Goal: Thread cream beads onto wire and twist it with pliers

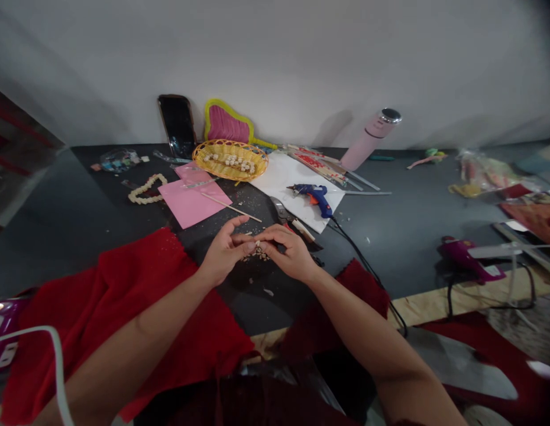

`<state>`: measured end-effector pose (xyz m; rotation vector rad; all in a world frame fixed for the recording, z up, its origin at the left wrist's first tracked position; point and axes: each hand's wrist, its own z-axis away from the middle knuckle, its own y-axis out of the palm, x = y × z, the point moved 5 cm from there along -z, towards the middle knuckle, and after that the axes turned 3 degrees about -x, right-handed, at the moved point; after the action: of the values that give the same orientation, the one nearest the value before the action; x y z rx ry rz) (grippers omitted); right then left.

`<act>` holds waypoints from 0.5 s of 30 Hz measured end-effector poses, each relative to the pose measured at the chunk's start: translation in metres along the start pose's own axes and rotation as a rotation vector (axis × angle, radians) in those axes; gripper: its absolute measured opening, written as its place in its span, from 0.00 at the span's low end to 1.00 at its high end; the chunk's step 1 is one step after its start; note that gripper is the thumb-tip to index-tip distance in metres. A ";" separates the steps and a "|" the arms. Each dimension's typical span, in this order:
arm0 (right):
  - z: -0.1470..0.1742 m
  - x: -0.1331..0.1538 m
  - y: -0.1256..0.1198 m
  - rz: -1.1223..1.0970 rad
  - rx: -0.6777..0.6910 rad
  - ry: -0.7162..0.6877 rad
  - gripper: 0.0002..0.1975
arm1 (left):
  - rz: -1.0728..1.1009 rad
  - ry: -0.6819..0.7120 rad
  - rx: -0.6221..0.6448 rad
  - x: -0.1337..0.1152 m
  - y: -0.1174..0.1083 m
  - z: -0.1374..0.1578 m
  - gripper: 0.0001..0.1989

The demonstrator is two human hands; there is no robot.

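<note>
My left hand (224, 251) and my right hand (289, 251) meet fingertip to fingertip low over the dark table. Between their thumbs and fingers they pinch a small pale piece (258, 243), too small to name for sure. The left index finger sticks up away from the pinch. Under the fingers lies a little heap of similar pale bits (259, 254), partly hidden by the hands. A thin wooden stick (233, 207) lies just beyond, its near end close to the left fingertips. Beside the right hand are pliers or cutters (281, 211), their lower part partly covered.
Behind stand a yellow basket (199, 168) with pale pieces, a phone (176, 127) and a pink bottle (368, 141). A blue glue gun (317, 198) rests on white paper (268, 177), its cord trailing right. Pink paper (190, 204), a pale heart-shaped frame (146, 190) and red cloth (137, 278) lie left.
</note>
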<state>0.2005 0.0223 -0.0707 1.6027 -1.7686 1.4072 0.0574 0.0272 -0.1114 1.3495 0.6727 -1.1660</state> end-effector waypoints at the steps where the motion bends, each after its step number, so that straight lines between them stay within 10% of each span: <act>1: 0.000 0.000 0.000 -0.008 -0.003 -0.002 0.08 | 0.004 -0.002 -0.001 0.000 0.000 0.000 0.32; 15: 0.002 -0.001 0.004 -0.066 -0.032 0.020 0.08 | 0.038 -0.010 -0.007 -0.001 0.001 0.000 0.35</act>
<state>0.1978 0.0209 -0.0744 1.6098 -1.7020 1.3539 0.0578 0.0273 -0.1101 1.3443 0.6406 -1.1379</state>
